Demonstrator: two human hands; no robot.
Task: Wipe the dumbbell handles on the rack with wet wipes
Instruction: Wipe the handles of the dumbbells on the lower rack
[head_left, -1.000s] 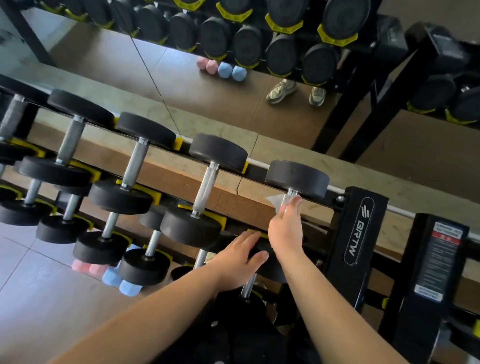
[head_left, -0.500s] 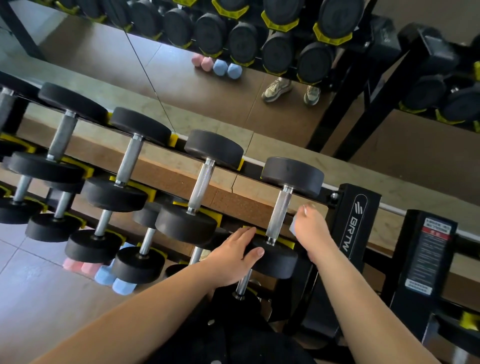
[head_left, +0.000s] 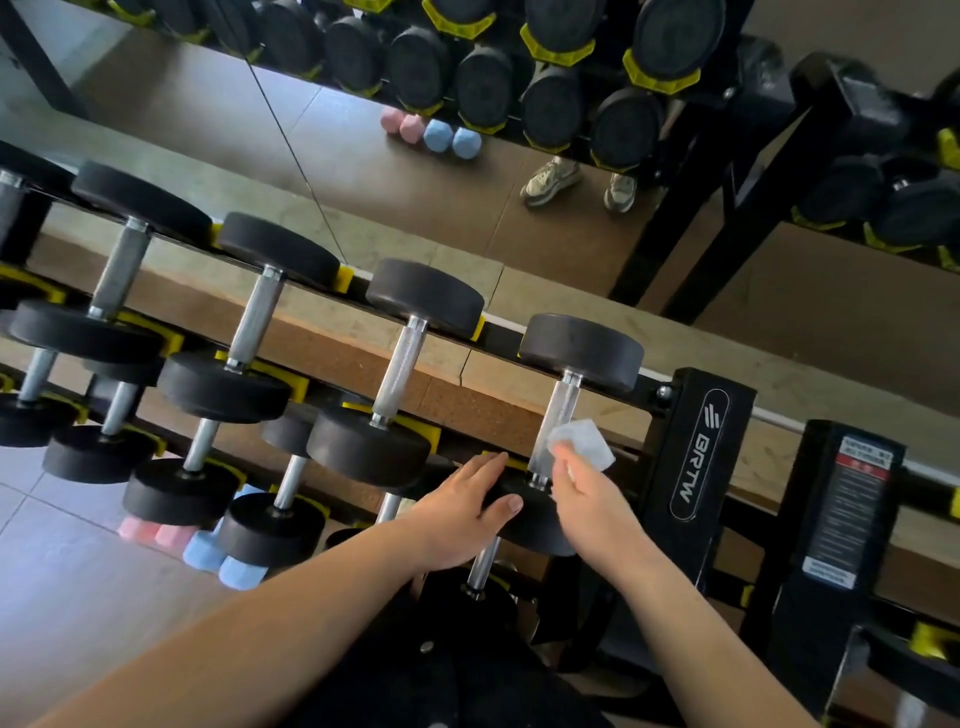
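Observation:
Black dumbbells with steel handles lie in a row on the top shelf of a black rack. On the rightmost dumbbell, the handle runs between two black heads. My right hand pinches a folded white wet wipe against the lower right side of that handle. My left hand rests flat, fingers straight, on the dumbbell's near head. The neighbouring handle to the left is bare.
Lower shelves hold more black dumbbells. Pink and blue small dumbbells sit on the floor at the lower left. A mirror behind the rack reflects dumbbells and a pair of shoes. A second black rack post stands at the right.
My right hand slid with the wipe from the top of the rightmost handle down towards its lower end. My left hand stayed on the near head.

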